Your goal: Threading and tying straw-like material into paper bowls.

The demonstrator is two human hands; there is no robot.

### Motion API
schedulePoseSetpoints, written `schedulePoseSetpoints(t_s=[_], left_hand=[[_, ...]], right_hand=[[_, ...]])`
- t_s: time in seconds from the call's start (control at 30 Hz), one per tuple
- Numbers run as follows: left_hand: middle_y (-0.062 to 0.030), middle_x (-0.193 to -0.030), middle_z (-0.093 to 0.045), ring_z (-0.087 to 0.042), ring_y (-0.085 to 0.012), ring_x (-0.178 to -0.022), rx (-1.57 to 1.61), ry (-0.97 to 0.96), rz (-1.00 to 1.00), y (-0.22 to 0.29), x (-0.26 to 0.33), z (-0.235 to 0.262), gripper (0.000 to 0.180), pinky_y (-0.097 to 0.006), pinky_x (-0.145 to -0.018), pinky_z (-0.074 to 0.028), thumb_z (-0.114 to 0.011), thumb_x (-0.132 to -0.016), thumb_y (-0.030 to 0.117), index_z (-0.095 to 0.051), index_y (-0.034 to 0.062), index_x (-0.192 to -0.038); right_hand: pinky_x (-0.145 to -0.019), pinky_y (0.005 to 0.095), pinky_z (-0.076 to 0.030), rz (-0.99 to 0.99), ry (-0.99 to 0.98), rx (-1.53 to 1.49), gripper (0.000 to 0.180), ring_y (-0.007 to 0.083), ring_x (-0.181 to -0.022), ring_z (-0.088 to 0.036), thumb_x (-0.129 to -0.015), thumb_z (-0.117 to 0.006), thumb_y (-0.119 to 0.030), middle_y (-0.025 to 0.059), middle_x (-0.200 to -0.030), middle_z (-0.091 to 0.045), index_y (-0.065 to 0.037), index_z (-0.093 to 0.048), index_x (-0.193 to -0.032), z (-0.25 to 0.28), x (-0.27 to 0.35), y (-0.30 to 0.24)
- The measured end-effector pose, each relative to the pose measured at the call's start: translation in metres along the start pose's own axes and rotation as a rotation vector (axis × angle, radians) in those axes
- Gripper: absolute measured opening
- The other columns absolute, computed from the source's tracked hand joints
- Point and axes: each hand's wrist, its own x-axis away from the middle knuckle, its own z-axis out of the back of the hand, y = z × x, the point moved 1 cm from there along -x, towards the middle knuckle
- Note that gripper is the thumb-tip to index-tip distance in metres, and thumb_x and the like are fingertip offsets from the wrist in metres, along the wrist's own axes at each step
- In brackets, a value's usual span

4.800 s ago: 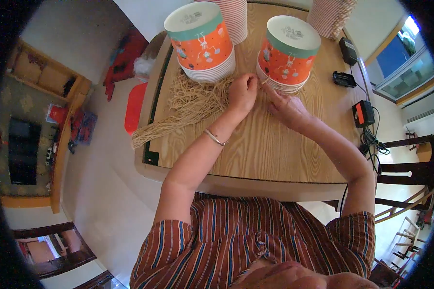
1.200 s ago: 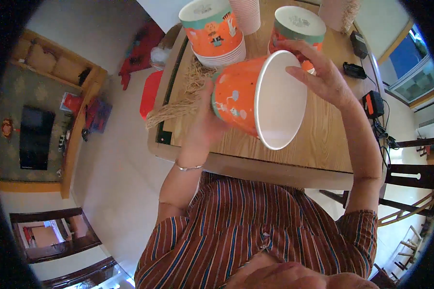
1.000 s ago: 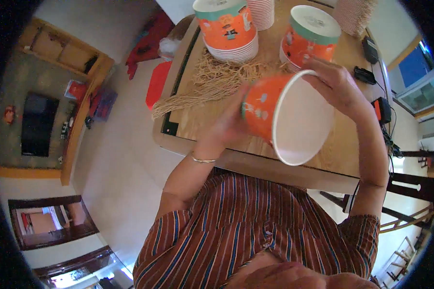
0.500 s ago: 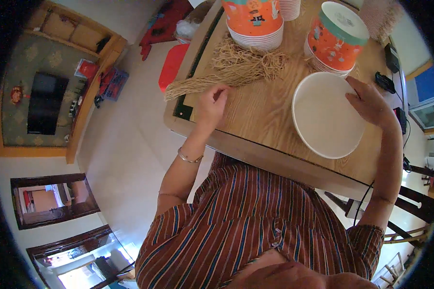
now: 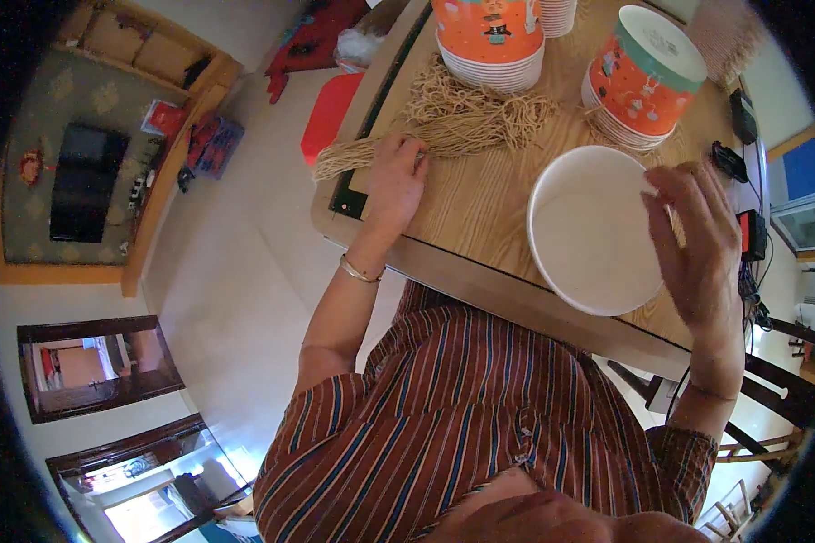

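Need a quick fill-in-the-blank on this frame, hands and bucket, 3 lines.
1. The left hand rests on the pile of tan ____.
2. The right hand touches the rim of the white bucket, whose opening faces ____.
3. The bucket stands on a ____ table.

Missing words: strings; up; wooden

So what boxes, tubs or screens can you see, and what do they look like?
Paper tub: on the table by the right hand, round, white inside.
Tub stack: far side, orange with pictures.
Second tub stack: far right, orange, teal band, white lid.
Television: left, on the floor-side shelf, flat, black, off.
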Motion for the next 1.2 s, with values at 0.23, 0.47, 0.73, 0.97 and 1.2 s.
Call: schedulePoseSetpoints(t_s=[0.23,0.47,0.73,0.97,1.2], left_hand=[[-0.0105,-0.099,-0.055,-0.052,-0.0325,-0.097,-0.054,-0.006,-0.098,0.003,-0.001,0.004,0.018,-0.043,-0.085,-0.046,-0.067,-0.077,0.004,-0.059,0.0066,-0.092],[-0.0112,-0.100,-0.056,-0.053,-0.0340,-0.098,-0.133,-0.007,-0.193,-0.002,-0.003,0.002,0.019,-0.044,-0.086,-0.046,-0.067,-0.079,0.007,-0.059,0.0048,-0.097],[-0.0119,-0.100,-0.057,-0.054,-0.0341,-0.099,-0.024,-0.014,-0.136,0.003,-0.004,0.001,0.018,-0.044,-0.087,-0.045,-0.069,-0.079,0.008,-0.060,0.0053,-0.094],[-0.0108,-0.095,-0.055,-0.053,-0.0320,-0.095,0.060,-0.019,-0.066,0.002,-0.005,0.000,0.017,-0.042,-0.082,-0.045,-0.070,-0.077,0.006,-0.057,0.0041,-0.089],[-0.0140,-0.091,-0.056,-0.055,-0.0331,-0.090,0.060,-0.046,-0.048,-0.002,-0.006,0.000,0.018,-0.043,-0.080,-0.045,-0.071,-0.077,0.005,-0.056,0.0034,-0.085]], right_hand=[[-0.062,0.0347,-0.050,0.313,-0.264,-0.179,0.037,0.0249,-0.078,-0.059,-0.063,-0.068,-0.013,0.0091,-0.086,-0.056,-0.002,-0.061,-0.098,-0.008,0.020,-0.034],[-0.060,0.0319,-0.051,0.576,-0.303,-0.403,0.029,0.0198,-0.074,-0.057,-0.064,-0.062,-0.019,0.0041,-0.078,-0.053,-0.004,-0.061,-0.089,-0.042,0.037,-0.063],[-0.059,0.0318,-0.051,0.613,-0.372,-0.414,0.024,0.0198,-0.074,-0.058,-0.068,-0.061,-0.019,0.0046,-0.076,-0.054,-0.005,-0.058,-0.087,-0.074,0.044,-0.074],[-0.063,0.0346,-0.052,0.590,-0.446,-0.393,0.025,0.0223,-0.074,-0.058,-0.068,-0.059,-0.016,0.0079,-0.080,-0.055,-0.002,-0.056,-0.089,-0.097,0.051,-0.078],[-0.066,0.0366,-0.053,0.563,-0.484,-0.351,0.020,0.0261,-0.079,-0.061,-0.072,-0.058,-0.013,0.0106,-0.081,-0.056,-0.003,-0.054,-0.088,-0.121,0.047,-0.075]])
